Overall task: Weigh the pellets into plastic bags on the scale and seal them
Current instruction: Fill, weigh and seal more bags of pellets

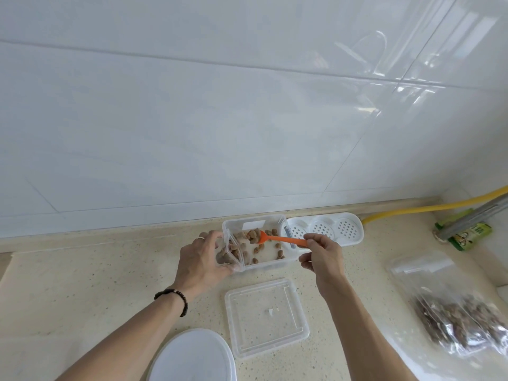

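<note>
The left hand (pixel 202 257) grips a small clear zip bag (pixel 229 253) by its side, holding it with its mouth open at the left end of the clear tub (pixel 258 243), which sits on the pale surface (pixel 82 284) by the wall. Some pellets (pixel 253 235) are already in the bag; more lie loose on the tub floor. This looks like the filling step: scooping pellets into the bag.

The orange spoon (pixel 280 239) lies almost level, its long axis running left to right, bowl pointing left toward the bag and heaped with pellets. The right hand (pixel 321 253) pinches the handle end in a narrow grip.

Next the bowl probably has to travel left and tip into the bag mouth without spilling. The tub lid (pixel 265 317) lies nearer, and a filled bag (pixel 456 317) rests at far right.
</note>
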